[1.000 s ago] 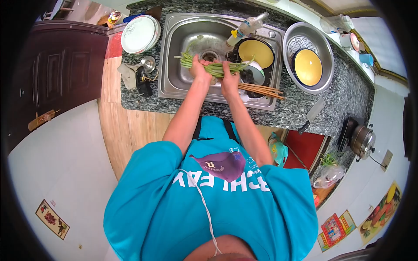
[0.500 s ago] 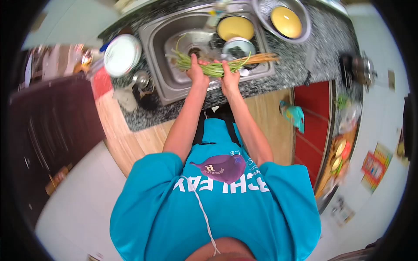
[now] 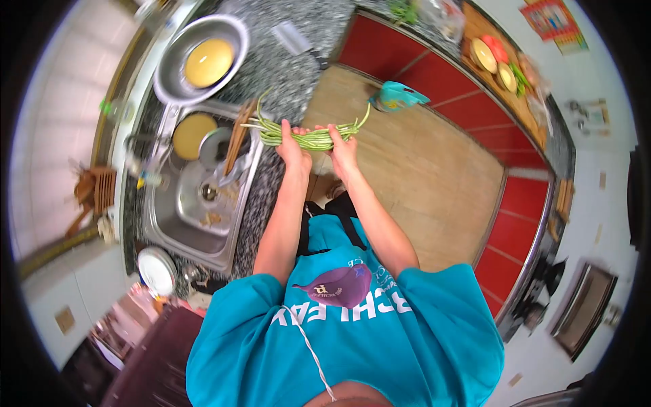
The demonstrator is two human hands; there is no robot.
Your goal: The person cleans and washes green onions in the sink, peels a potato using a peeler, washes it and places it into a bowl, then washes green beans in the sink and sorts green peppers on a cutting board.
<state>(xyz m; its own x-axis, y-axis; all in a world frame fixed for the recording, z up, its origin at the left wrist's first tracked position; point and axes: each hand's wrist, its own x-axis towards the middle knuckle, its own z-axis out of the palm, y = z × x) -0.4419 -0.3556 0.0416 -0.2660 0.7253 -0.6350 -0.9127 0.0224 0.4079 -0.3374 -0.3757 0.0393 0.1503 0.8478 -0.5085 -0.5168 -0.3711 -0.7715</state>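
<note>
A bunch of long green beans [image 3: 314, 141] stretches between my two hands, in front of my body and past the edge of the counter. My left hand [image 3: 293, 153] is closed around the left part of the bunch, where thin ends stick out and one curls upward. Closed on the right part is my right hand [image 3: 343, 150]; some bean ends bend up beyond it. Left of the beans, the steel sink [image 3: 193, 234] holds a yellow round vessel [image 3: 194, 136] and a smaller bowl [image 3: 214, 146]. Brown chopsticks [image 3: 237, 141] lie across the sink's near right corner.
A metal basin [image 3: 233, 39] with a yellow piece inside stands beyond the sink. A cleaver [image 3: 291, 38] lies on the granite counter. A teal bag [image 3: 399, 97] hangs by the red cabinets [image 3: 468, 119]. Cut vegetables rest on a wooden board [image 3: 478, 30] at right.
My body has turned right, away from the sink. The bean bunch, still in both hands, has moved from over the sink to beyond the counter edge, above the floor.
</note>
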